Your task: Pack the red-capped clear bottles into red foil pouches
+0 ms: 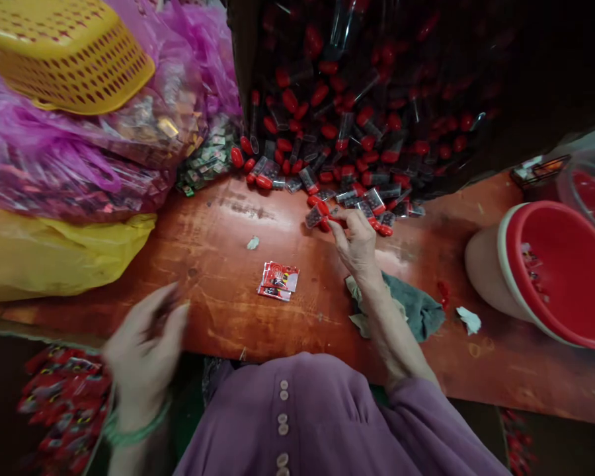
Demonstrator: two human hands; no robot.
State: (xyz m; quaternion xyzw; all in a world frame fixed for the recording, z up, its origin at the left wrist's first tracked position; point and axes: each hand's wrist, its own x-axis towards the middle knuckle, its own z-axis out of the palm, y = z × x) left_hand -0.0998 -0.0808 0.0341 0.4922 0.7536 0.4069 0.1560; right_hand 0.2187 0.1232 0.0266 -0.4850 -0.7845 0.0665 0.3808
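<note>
Pinching a red-capped tube [322, 213] off the pile with our right hand [357, 246], fingers closed; light, slick plastic, so grip mid-body. Left hand [146, 350] too blurred to tell.

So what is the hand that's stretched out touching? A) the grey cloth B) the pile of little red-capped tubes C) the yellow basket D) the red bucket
B: the right hand reaches to the near edge of the pile of red-capped tubes, its fingertips on one tube, while the yellow basket and red bucket sit far off to the sides.
</note>
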